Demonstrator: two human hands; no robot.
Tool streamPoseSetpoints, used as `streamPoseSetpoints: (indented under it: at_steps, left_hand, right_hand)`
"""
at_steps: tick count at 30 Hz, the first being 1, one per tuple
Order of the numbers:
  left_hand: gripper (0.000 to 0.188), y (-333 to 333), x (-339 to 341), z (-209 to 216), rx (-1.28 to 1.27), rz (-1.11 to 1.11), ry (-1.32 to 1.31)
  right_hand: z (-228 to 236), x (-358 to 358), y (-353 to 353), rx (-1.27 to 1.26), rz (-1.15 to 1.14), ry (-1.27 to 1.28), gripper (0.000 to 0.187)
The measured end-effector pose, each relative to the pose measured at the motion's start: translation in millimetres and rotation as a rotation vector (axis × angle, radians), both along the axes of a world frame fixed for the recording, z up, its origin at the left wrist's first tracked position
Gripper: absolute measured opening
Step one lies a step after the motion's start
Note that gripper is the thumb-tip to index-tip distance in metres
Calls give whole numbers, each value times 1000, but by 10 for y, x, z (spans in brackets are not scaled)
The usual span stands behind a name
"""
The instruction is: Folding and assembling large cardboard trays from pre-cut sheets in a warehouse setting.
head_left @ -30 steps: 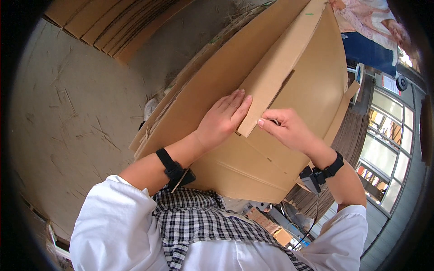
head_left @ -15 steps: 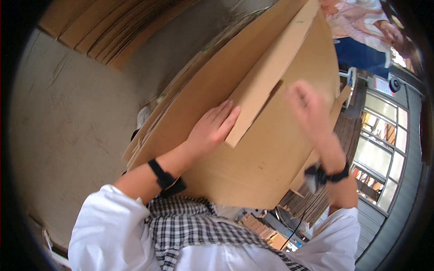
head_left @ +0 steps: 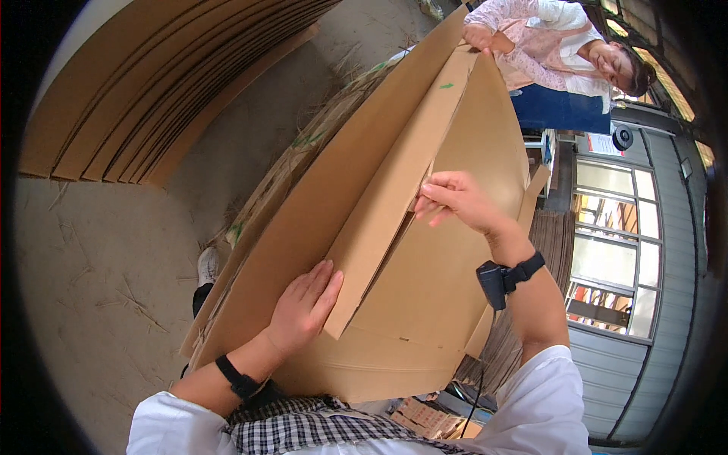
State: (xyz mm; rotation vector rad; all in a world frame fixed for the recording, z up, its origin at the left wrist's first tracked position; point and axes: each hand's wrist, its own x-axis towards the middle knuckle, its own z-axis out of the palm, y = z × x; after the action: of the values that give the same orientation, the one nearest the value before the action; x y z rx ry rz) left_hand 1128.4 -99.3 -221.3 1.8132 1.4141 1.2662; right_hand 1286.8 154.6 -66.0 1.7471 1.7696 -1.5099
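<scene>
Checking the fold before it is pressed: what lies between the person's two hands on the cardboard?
In the head view, the raised cardboard flap runs between the left hand and right hand; both touch it.

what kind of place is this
Most likely a cardboard box workshop or packing plant. A tall stack of flat cardboard sheets stands on the concrete floor, both hands work a large folded carton, and a co-worker handles its far end.

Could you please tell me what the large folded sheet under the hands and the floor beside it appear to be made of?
The folded sheet looks like corrugated cardboard: matte tan-brown, stiff, with crisp fold lines and raw cut edges; the fluting itself is too small to see. The left hand lies flat on it; the right hand touches the flap edge. The floor seems bare concrete, dull grey, scuffed, with scattered straw-like scraps.
</scene>
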Motion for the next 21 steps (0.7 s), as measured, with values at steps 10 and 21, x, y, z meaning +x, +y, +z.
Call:
streamPoseSetpoints:
  at_steps: [10, 21]
  left_hand:
    - [52, 27, -28, -66, 24, -49, 32]
    - [41, 0, -28, -37, -50, -42, -48]
  right_hand:
    - [18, 1012, 1389, 838, 647, -871, 22]
    - [-487, 338, 2194, 471, -141, -294, 46]
